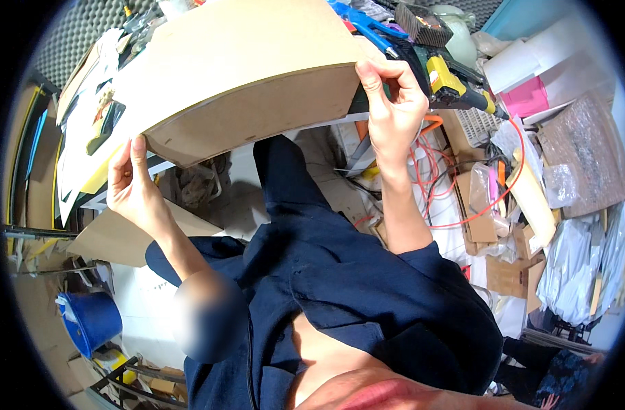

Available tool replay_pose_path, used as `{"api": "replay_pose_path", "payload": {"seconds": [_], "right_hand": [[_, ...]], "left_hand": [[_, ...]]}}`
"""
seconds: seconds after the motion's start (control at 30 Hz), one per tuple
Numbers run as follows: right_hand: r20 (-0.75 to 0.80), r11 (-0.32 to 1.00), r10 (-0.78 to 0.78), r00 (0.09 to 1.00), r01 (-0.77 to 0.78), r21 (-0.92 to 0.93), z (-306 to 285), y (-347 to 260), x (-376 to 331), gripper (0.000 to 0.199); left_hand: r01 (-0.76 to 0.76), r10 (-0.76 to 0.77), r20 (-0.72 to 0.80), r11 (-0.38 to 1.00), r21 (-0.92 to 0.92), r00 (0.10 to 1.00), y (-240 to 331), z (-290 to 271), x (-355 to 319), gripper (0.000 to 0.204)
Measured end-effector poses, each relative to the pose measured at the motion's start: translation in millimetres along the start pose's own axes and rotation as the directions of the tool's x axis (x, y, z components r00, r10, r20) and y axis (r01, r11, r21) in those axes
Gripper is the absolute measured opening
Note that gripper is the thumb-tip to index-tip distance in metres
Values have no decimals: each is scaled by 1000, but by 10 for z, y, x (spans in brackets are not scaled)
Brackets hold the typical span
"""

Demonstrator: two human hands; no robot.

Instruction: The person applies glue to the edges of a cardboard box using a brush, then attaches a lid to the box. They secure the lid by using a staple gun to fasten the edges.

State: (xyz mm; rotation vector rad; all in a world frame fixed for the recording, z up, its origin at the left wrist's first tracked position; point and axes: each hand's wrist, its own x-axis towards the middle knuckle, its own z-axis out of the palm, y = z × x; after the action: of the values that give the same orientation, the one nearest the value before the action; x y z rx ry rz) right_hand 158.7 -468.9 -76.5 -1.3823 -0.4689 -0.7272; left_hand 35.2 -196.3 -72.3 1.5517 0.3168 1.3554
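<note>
A large curved brown cardboard piece (237, 75) is held up in front of me, filling the upper middle of the view. My left hand (131, 181) grips its lower left corner from beneath. My right hand (393, 106) pinches its right edge, fingers curled over the rim. Behind my right hand lies a yellow and black tool (452, 83) on the cluttered bench. My dark blue clothing (326, 273) fills the lower middle.
A blue clamp (364, 20) and a pink box (528, 99) lie at the upper right, with orange cable (490, 198) trailing over cardboard scraps. Grey plastic bags (579, 266) pile at the right. A blue bucket (90, 321) stands at the lower left, near flat cardboard (111, 239).
</note>
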Motion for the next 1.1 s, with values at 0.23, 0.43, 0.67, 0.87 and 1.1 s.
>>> {"api": "replay_pose_path", "payload": {"seconds": [0.23,0.43,0.67,0.87,1.1], "right_hand": [[-5,1000,1,1000,-1,-24,19,-50,-6,17],[22,998,-21,1000,22,-66,1,-34,12,13],[36,997,1,999,2,-82,15,-96,11,9],[54,996,82,995,-81,-31,20,-179,103,24],[72,962,232,970,-240,130,89,-100,101,18]], "left_hand": [[15,-16,26,1000,15,1000,49,-24,-15,17],[-1,2,31,1000,-29,1000,-22,-22,3,16],[-9,9,46,1000,4,999,-6,-35,-7,17],[6,-8,40,999,48,999,85,-39,54,17],[77,-78,61,997,12,995,129,-25,71,10]]}}
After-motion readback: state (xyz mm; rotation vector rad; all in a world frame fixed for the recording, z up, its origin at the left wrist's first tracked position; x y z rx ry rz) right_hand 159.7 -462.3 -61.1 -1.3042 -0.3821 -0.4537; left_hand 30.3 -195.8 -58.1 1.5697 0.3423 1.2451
